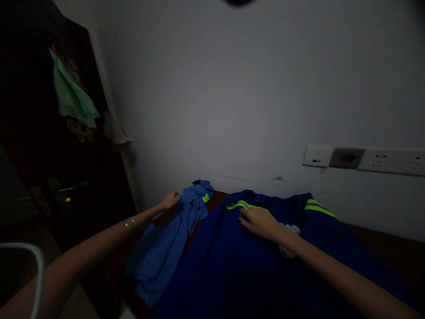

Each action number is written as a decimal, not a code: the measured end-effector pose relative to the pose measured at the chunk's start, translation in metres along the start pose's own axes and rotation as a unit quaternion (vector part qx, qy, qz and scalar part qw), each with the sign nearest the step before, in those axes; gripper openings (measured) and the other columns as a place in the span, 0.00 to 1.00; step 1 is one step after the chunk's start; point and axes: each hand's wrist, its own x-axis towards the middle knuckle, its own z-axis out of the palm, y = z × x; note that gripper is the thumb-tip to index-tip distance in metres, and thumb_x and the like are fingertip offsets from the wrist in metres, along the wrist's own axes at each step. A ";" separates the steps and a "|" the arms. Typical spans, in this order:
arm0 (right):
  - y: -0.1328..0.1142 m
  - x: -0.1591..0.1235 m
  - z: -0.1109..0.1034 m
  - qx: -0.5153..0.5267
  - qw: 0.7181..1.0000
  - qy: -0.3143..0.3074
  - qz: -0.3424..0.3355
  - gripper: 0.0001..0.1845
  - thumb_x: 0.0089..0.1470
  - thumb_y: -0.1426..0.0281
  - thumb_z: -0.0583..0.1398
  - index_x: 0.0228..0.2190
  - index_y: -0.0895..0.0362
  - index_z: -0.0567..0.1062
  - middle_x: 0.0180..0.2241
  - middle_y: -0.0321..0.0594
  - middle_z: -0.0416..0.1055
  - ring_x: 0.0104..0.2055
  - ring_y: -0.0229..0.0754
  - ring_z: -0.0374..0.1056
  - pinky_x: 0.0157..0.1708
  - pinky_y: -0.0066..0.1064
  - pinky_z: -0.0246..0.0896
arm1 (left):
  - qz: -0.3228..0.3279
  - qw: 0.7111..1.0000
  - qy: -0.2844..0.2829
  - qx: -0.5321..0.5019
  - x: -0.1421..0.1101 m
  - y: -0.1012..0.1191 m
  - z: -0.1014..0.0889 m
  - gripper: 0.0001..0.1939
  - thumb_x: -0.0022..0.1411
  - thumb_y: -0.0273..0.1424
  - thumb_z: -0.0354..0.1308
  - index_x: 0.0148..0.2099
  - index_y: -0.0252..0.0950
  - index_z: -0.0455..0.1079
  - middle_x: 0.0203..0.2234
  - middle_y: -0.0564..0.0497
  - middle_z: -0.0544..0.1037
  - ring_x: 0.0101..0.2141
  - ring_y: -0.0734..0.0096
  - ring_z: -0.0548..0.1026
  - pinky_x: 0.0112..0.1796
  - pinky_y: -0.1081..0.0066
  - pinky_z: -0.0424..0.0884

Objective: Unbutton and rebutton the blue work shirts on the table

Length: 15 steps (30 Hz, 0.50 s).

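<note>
A dark blue work jacket [232, 270] with yellow-green reflective stripes lies spread over a dark wooden table [381, 241]. My right hand [259, 221] rests on its upper part near a stripe, fingers curled and pinching the cloth. A lighter blue garment [169, 246] lies crumpled to the left, hanging over the table edge. My left hand [170, 200] grips its top edge with closed fingers. A small white object [292, 230] shows beside my right wrist.
A pale wall [232, 88] stands directly behind the table, with a strip of sockets and switches [361, 159] at the right. A dark door [49, 155] with a handle and a hanging green cloth [71, 95] is at the left. A white curved edge [33, 266] shows lower left.
</note>
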 end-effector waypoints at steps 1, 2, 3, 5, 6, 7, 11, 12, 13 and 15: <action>-0.001 0.016 0.002 0.015 1.000 0.009 0.007 0.17 0.54 0.62 0.47 0.36 0.57 0.70 0.32 0.46 0.71 0.34 0.45 0.68 0.31 0.31 0.56 | -0.015 1.000 0.000 -0.001 0.004 -0.005 0.001 0.22 0.52 0.33 0.50 0.48 0.25 0.62 0.46 0.37 0.69 0.46 0.58 0.67 0.43 0.69 0.62; -0.002 0.032 0.005 0.033 0.999 0.017 0.017 0.16 0.54 0.63 0.47 0.37 0.56 0.70 0.33 0.45 0.71 0.34 0.44 0.68 0.31 0.30 0.55 | -0.029 1.000 -0.001 -0.003 0.007 -0.010 0.003 0.23 0.52 0.34 0.50 0.48 0.25 0.61 0.45 0.36 0.69 0.45 0.57 0.67 0.43 0.69 0.63; -0.003 0.048 0.009 0.056 0.998 0.025 0.027 0.16 0.53 0.63 0.48 0.38 0.55 0.69 0.34 0.44 0.71 0.35 0.44 0.68 0.31 0.30 0.55 | -0.043 0.999 -0.001 -0.007 0.010 -0.014 0.006 0.25 0.52 0.36 0.50 0.49 0.24 0.60 0.45 0.35 0.69 0.45 0.56 0.67 0.42 0.68 0.63; -0.003 0.078 0.018 0.103 0.993 0.035 0.041 0.15 0.53 0.65 0.48 0.40 0.55 0.68 0.35 0.43 0.71 0.37 0.43 0.67 0.32 0.29 0.54 | -0.061 0.998 -0.002 -0.015 0.016 -0.020 0.013 0.28 0.52 0.39 0.50 0.50 0.24 0.59 0.46 0.34 0.68 0.45 0.56 0.67 0.41 0.69 0.64; -0.003 0.091 0.024 0.124 0.991 0.037 0.046 0.15 0.53 0.66 0.49 0.40 0.55 0.68 0.35 0.42 0.71 0.37 0.42 0.67 0.32 0.28 0.54 | -0.067 0.997 -0.002 -0.023 0.019 -0.021 0.017 0.29 0.52 0.40 0.51 0.51 0.24 0.58 0.47 0.34 0.67 0.46 0.57 0.67 0.41 0.69 0.64; -0.002 0.103 0.030 0.141 0.988 0.037 0.050 0.14 0.52 0.67 0.49 0.40 0.55 0.68 0.35 0.42 0.71 0.37 0.41 0.67 0.32 0.27 0.53 | -0.071 0.997 -0.004 -0.033 0.022 -0.023 0.020 0.30 0.51 0.42 0.51 0.51 0.25 0.57 0.48 0.35 0.66 0.46 0.57 0.67 0.41 0.70 0.64; 0.004 0.137 0.055 0.166 0.984 0.035 0.061 0.14 0.51 0.69 0.50 0.38 0.56 0.69 0.35 0.43 0.71 0.37 0.41 0.67 0.32 0.27 0.53 | -0.071 0.995 0.000 -0.076 0.045 -0.022 0.035 0.36 0.47 0.45 0.56 0.53 0.28 0.55 0.51 0.37 0.63 0.50 0.54 0.63 0.44 0.69 0.63; 0.006 0.142 0.061 0.166 0.984 0.034 0.060 0.14 0.50 0.69 0.50 0.38 0.56 0.69 0.35 0.43 0.71 0.37 0.41 0.67 0.32 0.27 0.53 | -0.071 0.994 0.007 -0.081 0.053 -0.021 0.039 0.37 0.46 0.45 0.57 0.53 0.28 0.55 0.51 0.37 0.63 0.50 0.53 0.62 0.44 0.68 0.63; 0.008 0.146 0.067 0.167 0.984 0.034 0.059 0.14 0.50 0.69 0.50 0.38 0.56 0.69 0.35 0.42 0.71 0.37 0.41 0.67 0.32 0.27 0.53 | -0.069 0.994 0.013 -0.089 0.061 -0.019 0.042 0.38 0.45 0.45 0.58 0.53 0.27 0.55 0.50 0.37 0.64 0.50 0.52 0.62 0.45 0.67 0.63; 0.011 0.152 0.076 0.167 0.984 0.033 0.056 0.14 0.50 0.70 0.50 0.39 0.56 0.69 0.35 0.42 0.71 0.37 0.41 0.66 0.33 0.27 0.52 | -0.060 0.992 0.012 -0.114 0.076 -0.016 0.050 0.40 0.43 0.46 0.59 0.53 0.27 0.54 0.49 0.37 0.65 0.49 0.51 0.63 0.44 0.66 0.64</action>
